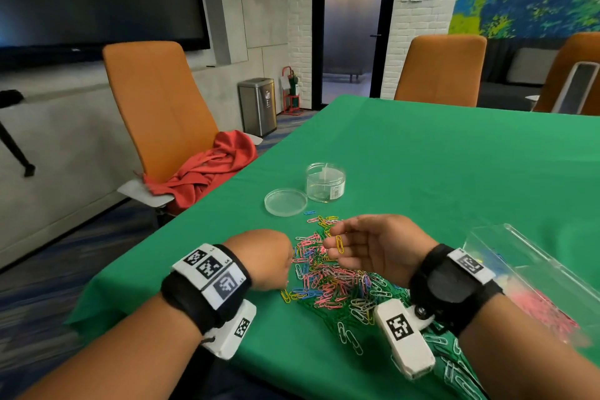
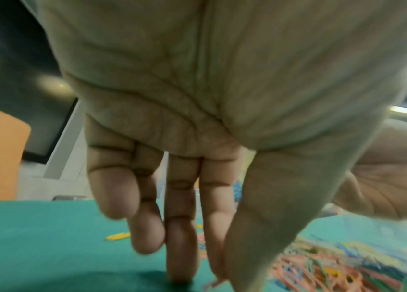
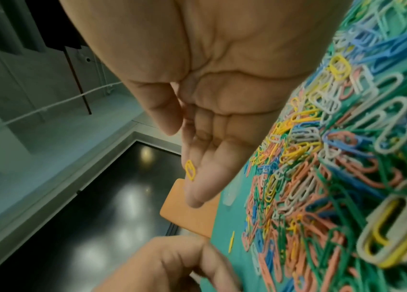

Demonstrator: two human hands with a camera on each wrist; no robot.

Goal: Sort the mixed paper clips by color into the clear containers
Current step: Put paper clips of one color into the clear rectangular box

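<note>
The right hand [image 1: 373, 245] is hovering palm-up over the heap of mixed paper clips [image 1: 334, 276], its fingers loosely half-curled, and a single yellow paper clip [image 1: 339, 244] is lying across its fingers; in the right wrist view the same clip [image 3: 190, 172] is resting against a fingertip, not pinched. The left hand [image 1: 264, 256] is reaching down just left of the right hand, at the near-left edge of the heap. In the left wrist view its fingers [image 2: 182, 247] are pointing almost straight down, one fingertip touching the green tabletop [image 1: 454, 166], with thumb and index finger drawn together beside it; whether they are pinching a clip is too blurred to tell. A few yellow clips [image 1: 287, 295] are lying loose on the cloth just beside that hand.

Beyond both hands, past the far edge of the heap, a round clear container [image 1: 325, 182] is standing open, with its flat clear lid [image 1: 285, 202] lying on the cloth just beside it. To the outside of the right wrist, a clear rectangular box [image 1: 532, 273] is sitting tilted, with pink clips [image 1: 542, 308] showing inside it.
</note>
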